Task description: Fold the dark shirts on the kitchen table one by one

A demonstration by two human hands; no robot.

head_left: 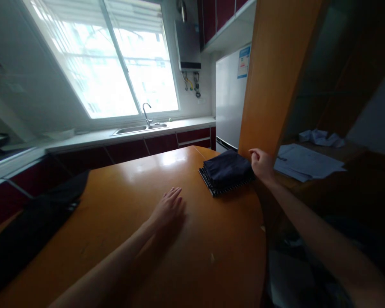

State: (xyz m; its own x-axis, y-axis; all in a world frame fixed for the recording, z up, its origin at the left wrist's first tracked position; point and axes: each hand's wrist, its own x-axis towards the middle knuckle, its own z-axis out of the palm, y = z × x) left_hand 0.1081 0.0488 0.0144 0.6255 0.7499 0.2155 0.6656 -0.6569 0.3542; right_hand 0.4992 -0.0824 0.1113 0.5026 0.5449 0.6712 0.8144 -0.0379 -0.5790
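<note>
A small stack of folded dark cloth (pixel 229 167) lies on the wooden table (pixel 179 265) near its right edge. Navy fabric is on top, with black-and-white patterned fabric showing underneath. At the right end of the stack is my right hand (pixel 262 164), its fingers curled in; no object shows in it, and I cannot tell whether it touches the cloth. My left hand (pixel 168 207) is over the middle of the table, palm down, fingers stretched out and holding nothing. Further left, a dark garment (pixel 35 231) is spread over the table's left side.
A wooden post (pixel 272 64) rises behind the table's right edge, beside a shelf with white papers (pixel 304 160). Beyond the table are a counter with a sink (pixel 137 128), a fridge (pixel 231 98) and a water heater (pixel 188 45).
</note>
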